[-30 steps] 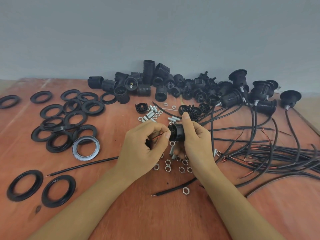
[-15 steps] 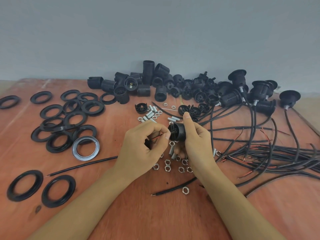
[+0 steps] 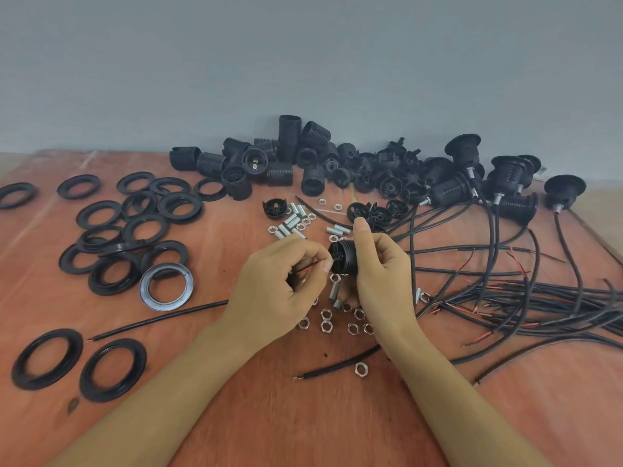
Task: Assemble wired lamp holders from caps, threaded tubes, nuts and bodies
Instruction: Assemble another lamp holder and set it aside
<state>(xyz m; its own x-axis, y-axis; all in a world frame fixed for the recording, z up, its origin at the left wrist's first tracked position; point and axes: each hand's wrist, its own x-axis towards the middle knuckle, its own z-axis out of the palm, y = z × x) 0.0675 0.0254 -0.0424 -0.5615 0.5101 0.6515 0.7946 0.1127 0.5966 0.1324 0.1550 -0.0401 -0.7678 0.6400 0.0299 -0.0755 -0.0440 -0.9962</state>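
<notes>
My right hand (image 3: 381, 274) grips a black lamp holder body (image 3: 342, 259) above the table, thumb up along its side. My left hand (image 3: 279, 288) pinches a red bare-ended wire (image 3: 308, 267) whose tip points at the body's open end. Black cable behind the wire is mostly hidden in my left fist. Below the hands lie several loose nuts (image 3: 326, 325) and a threaded tube (image 3: 333, 288). More threaded tubes (image 3: 291, 221) and nuts lie just behind the hands. Black caps (image 3: 382, 214) sit behind my right thumb.
Black rings (image 3: 135, 227) cover the left of the wooden table (image 3: 236, 433), with one silver-faced ring (image 3: 166, 286). A pile of black bodies (image 3: 286, 163) lines the wall. Wired holders (image 3: 509, 183) and their cables (image 3: 539, 298) spread to the right. Two loose wires (image 3: 158, 318) lie near my forearms.
Almost nothing differs: the body in my right hand has turned slightly and the wire tip stays at its open end.
</notes>
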